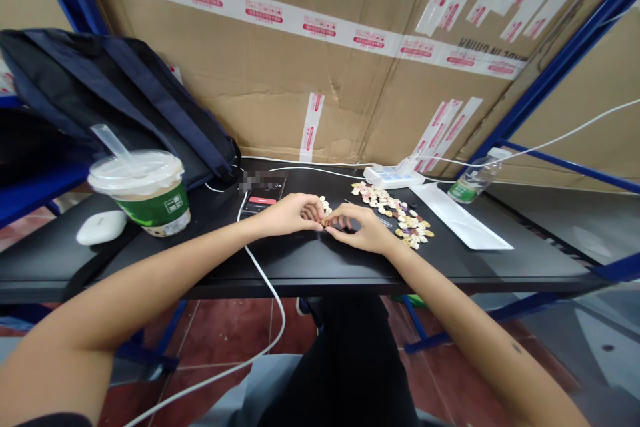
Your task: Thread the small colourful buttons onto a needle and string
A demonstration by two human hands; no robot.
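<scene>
A black counter point(310, 260) runs across the middle of the frame, backed by a wall of taped cardboard boxes point(280, 73) set between blue shelf posts.

At the centre of the frame the two hands meet, fingertips together, over a small bead-like piece point(325, 221). The left hand point(291, 213) pinches it from the left side and the right hand point(361, 229) closes on it from the right; both hands are curled in a fine pinch, though exactly what each holds is too small to make out. A few pale pieces lie just above the fingertips.

Just to the right of the hands, a loose scatter of small beads point(395, 210) in cream, yellow and purple stretches up and left toward the back of the counter. Judging by that spread, most of the pieces lie unhandled and the work looks to be at an early or middle stage; no finished string or product shows clearly.

Further out, a white strip of paper point(463, 217) lies right of the beads, a power strip point(393, 177) sits behind them, and a plastic bottle point(475, 180) lies on its side at the right. A phone point(263, 200) rests left of the hands with a white cable point(265, 280) running down off the counter. At the left stand a lidded drink cup point(145, 193) with a straw, a white mouse point(100, 227), and a dark bag point(110, 93) behind.
</scene>
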